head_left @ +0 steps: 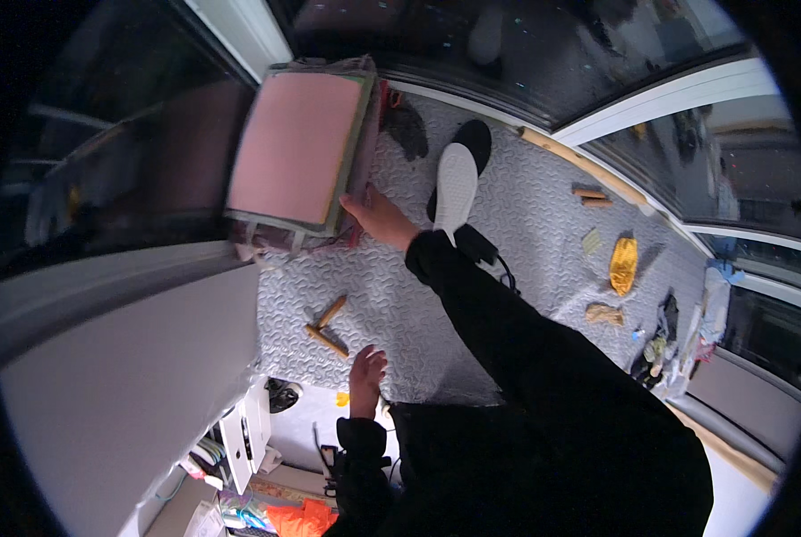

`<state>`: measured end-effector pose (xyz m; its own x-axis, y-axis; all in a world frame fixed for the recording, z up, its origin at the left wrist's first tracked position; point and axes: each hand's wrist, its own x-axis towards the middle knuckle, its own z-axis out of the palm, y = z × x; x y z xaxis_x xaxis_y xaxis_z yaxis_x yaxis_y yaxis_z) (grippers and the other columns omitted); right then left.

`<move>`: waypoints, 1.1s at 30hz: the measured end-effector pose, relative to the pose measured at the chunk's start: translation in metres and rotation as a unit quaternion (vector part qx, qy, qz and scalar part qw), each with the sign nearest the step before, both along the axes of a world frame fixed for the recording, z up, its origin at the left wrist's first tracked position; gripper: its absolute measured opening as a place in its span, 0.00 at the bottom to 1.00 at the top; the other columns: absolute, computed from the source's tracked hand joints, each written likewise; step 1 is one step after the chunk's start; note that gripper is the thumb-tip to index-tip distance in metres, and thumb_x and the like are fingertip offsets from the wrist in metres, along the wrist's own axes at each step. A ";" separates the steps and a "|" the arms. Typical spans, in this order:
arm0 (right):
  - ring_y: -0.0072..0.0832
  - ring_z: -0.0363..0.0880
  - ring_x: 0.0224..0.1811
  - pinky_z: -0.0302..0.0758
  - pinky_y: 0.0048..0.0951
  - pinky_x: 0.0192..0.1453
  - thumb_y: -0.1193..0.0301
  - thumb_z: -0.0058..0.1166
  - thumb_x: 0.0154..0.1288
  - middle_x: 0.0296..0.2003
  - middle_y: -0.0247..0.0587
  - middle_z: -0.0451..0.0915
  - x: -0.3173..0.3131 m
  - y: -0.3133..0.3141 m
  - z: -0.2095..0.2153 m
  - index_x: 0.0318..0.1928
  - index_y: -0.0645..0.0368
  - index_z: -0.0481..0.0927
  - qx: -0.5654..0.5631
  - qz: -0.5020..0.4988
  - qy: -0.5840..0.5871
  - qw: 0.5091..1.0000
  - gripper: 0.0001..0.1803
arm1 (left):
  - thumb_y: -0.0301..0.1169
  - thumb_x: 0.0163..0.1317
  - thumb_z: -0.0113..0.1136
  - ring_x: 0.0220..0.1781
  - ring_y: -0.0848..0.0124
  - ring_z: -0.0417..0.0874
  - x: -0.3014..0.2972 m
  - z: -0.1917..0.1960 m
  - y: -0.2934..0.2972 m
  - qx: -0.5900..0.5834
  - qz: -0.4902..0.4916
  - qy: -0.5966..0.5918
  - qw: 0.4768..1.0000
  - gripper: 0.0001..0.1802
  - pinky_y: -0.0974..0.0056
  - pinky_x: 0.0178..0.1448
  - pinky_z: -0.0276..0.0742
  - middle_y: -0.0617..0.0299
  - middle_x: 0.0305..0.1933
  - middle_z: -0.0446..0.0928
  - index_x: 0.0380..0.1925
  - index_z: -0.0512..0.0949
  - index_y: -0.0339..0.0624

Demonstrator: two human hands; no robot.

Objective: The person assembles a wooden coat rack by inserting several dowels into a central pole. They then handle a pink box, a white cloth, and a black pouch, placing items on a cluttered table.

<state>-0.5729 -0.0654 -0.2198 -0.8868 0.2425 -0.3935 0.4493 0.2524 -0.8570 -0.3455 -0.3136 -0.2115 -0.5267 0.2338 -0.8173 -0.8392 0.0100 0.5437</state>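
The right hand [378, 215] gripped the pink cushion stack [297, 148] by its edge, fingers closed on it; the left hand [364, 376] rested open on the quilted mat [526, 206].

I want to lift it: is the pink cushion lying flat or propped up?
Propped up: the pink cushion tilts against the window, and the right hand grips its lower corner.
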 end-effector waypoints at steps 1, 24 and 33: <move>0.45 0.79 0.54 0.73 0.36 0.58 0.46 0.52 0.66 0.54 0.58 0.76 0.009 0.010 -0.003 0.61 0.69 0.67 0.022 0.051 -0.009 0.998 0.38 | 0.35 0.66 0.59 0.46 0.73 0.79 -0.001 -0.006 0.016 -0.017 -0.074 0.045 0.996 0.23 0.71 0.46 0.74 0.61 0.46 0.80 0.58 0.71 0.39; 0.21 0.79 0.33 0.74 0.23 0.37 0.66 0.52 0.71 0.34 0.32 0.81 0.382 0.087 0.018 0.50 0.59 0.76 -0.269 -0.286 -0.205 0.897 0.13 | 0.34 0.56 0.62 0.53 0.42 0.74 -0.194 0.030 0.234 -0.276 -0.297 0.530 0.744 0.26 0.48 0.54 0.73 0.38 0.51 0.71 0.54 0.70 0.36; 0.24 0.81 0.35 0.76 0.25 0.39 0.67 0.53 0.69 0.36 0.37 0.82 0.413 0.080 0.042 0.52 0.63 0.75 -0.229 -0.252 -0.178 0.923 0.16 | 0.43 0.58 0.62 0.60 0.38 0.67 -0.185 -0.052 0.309 -0.463 -0.424 0.546 0.555 0.37 0.35 0.56 0.68 0.49 0.67 0.60 0.68 0.59 0.69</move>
<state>-0.1601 0.0144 -0.1773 -0.5007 0.3251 -0.8023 0.6850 -0.4179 -0.5968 -0.5309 -0.0047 -0.2637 -0.8470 0.5229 -0.0961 0.5061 0.8484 0.1555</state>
